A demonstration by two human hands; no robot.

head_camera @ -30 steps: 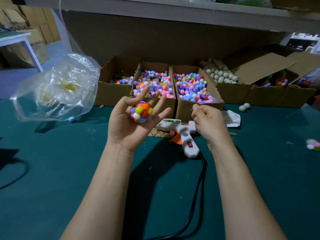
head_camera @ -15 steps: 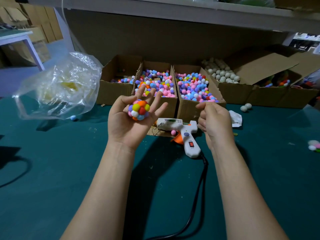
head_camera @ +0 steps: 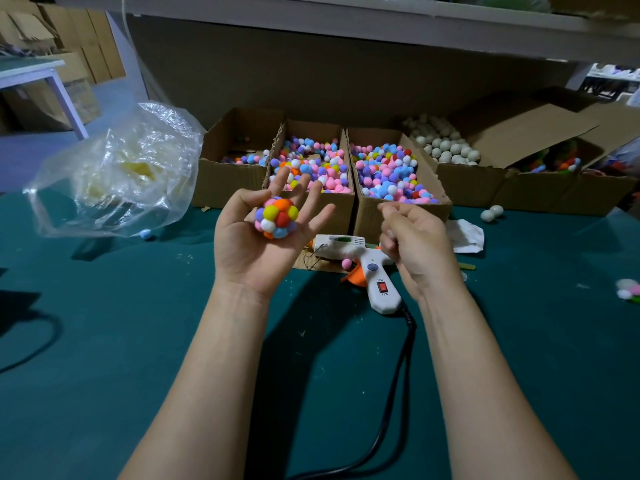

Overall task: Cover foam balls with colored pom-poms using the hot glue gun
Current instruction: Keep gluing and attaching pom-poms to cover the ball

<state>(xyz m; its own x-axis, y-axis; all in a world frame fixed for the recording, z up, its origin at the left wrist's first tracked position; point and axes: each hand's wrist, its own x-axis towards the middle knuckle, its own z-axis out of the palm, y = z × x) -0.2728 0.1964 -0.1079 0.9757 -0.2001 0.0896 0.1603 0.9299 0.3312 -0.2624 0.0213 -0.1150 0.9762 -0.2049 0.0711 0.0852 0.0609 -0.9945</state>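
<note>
The pom-pom ball (head_camera: 276, 218) looks fully covered and rests on the flat, spread left hand (head_camera: 252, 247) above the table's (head_camera: 104, 341) middle. The right hand (head_camera: 415, 244) hangs curled beside it, nothing visible in it. Likely next: set it aside and fetch bare foam balls (head_camera: 446, 147) at the far edge, clearing the glue gun (head_camera: 360, 258) between; the near edge lies open

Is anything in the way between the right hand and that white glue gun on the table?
Nothing visible. The right hand, fingers curled, hovers right beside the white hot glue gun, whose handle lies uncovered on the green table. A loose pink pom-pom sits by its trigger, clear of the handle.
</note>
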